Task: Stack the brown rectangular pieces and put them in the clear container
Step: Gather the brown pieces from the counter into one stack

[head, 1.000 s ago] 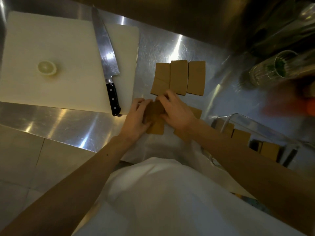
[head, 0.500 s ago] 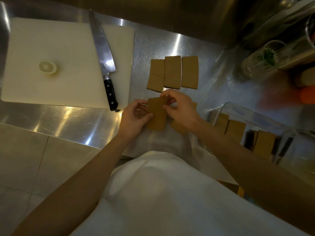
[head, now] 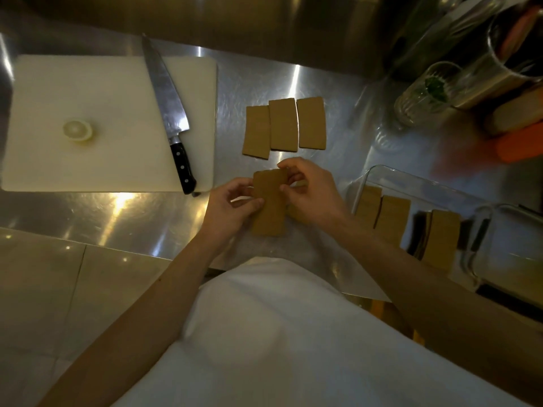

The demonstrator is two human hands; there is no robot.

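A stack of brown rectangular pieces (head: 269,204) sits between my two hands just above the steel counter's front edge. My left hand (head: 232,205) pinches its left side, and my right hand (head: 313,192) grips its top right corner. Another brown piece (head: 296,212) lies partly hidden under my right hand. Three more brown pieces (head: 283,126) lie side by side on the counter behind the stack. The clear container (head: 411,183) stands to the right and holds several brown stacks (head: 392,218) upright in a row.
A white cutting board (head: 88,160) lies at left with a large black-handled knife (head: 167,104) and a lemon slice (head: 78,130) on it. Glass jars (head: 423,92) and a metal canister (head: 505,63) stand at the back right. An orange object (head: 520,145) lies nearby.
The stack has been lifted and squared between both hands, its top face now showing. The view has shifted slightly, bringing more of the clear container into sight.
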